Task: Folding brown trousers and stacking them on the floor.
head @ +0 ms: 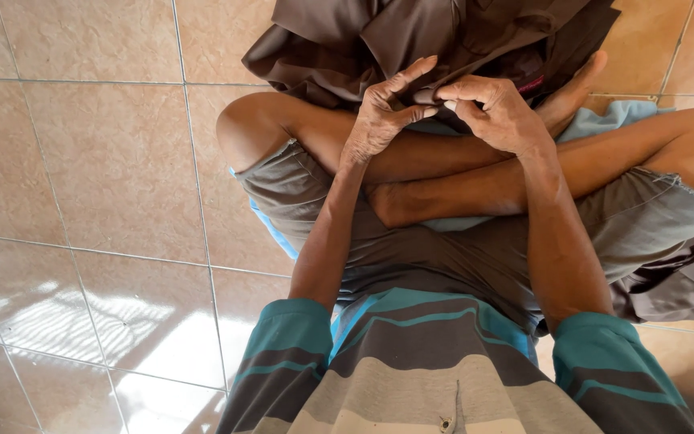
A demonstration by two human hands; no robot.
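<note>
A striped shirt (pixel 411 362) in teal and grey fills the near edge, with both bare forearms reaching forward over grey shorts (pixel 443 249) and crossed legs (pixel 459 173). The person sits on the tiled floor (pixel 98 201) on a light blue cloth (pixel 612 116), so the lap serves as a rest for the work. Above the shins, the left hand (pixel 383 112) has thumb and forefinger pinched together on the near edge of the brown cloth (pixel 411 40), the other fingers spread and lifted clear. The right hand (pixel 496 108) is closed on the same edge just beside it, fingertips nearly touching the left's, likely to keep a short stretch taut. The rest of the cloth lies bunched on the floor beyond the knees
</note>
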